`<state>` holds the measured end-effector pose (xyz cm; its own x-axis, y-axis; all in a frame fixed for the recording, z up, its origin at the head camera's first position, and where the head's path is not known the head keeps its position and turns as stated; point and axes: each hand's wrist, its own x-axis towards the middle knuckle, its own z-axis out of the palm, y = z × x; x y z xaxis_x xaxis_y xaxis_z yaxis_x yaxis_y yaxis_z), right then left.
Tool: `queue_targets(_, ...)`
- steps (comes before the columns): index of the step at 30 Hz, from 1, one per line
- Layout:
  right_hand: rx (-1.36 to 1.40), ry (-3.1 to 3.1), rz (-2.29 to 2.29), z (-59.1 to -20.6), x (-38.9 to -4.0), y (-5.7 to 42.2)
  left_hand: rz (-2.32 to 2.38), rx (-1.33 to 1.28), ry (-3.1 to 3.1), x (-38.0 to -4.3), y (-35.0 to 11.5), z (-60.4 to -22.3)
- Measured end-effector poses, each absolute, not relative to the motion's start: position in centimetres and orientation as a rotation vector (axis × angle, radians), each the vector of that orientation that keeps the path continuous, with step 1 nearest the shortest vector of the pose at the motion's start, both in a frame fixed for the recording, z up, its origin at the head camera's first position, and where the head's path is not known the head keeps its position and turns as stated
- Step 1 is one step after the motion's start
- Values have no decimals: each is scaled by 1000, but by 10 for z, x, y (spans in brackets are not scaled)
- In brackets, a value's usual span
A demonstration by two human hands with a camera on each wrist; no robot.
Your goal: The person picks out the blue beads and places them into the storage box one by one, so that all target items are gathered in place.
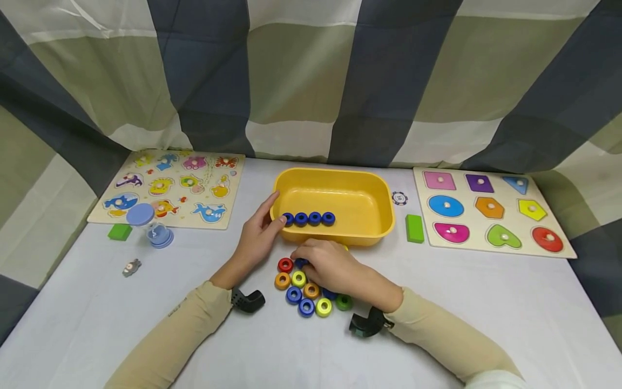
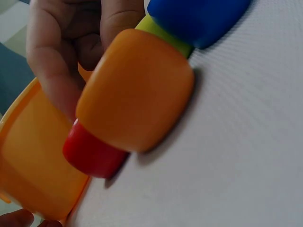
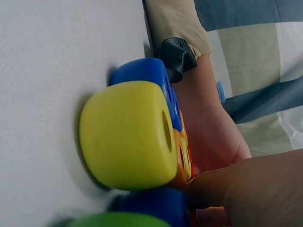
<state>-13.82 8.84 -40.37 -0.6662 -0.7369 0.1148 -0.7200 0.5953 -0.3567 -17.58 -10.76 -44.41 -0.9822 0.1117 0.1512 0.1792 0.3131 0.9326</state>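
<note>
The fingers of the right hand are pinching a small blue plastic ring, thumb and index held narrowly apart, just outside a yellow plastic tray with rounded corners that is standing beyond them. The left hand is gripping the tray's left end, its thumb lying over the rim; its other fingertips are mostly hiding behind the wall. Just right of that thumb, four blue plastic rings are sitting in a row inside the tray. A red plastic ring is lying just left of the right fingertips, while an orange plastic ring, a yellow plastic ring and others are clustering on their near side. A green plastic ring is lying near and to their right. Well right of these fingers, a green rectangular block is resting beside a wooden shape-puzzle board; well left of the left fingers, a blue-capped clear timer is resting near a wooden animal-puzzle board.
</note>
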Motion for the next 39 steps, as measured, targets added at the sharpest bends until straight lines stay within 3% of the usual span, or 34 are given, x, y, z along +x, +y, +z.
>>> queue_targets(12, -1301, 2752, -584, -399, -138, 88, -1784, -273, -2491, -174, -110, -443)
queue_targets(18, -1334, 2745, -848, -370, -149, 95, -1780, -280, -2492, -174, -112, -446)
queue_targets(23, -1065, 2850, -1001, -348, -179, 111, -1779, -249, -2517, -174, -111, -447)
queue_targets(29, -682, 2884, -964, -361, -216, 128, -1801, -243, -2514, -172, -107, -445)
queue_targets(39, -554, 2836, -801, -388, -237, 144, -1797, -263, -2500, -174, -107, -444)
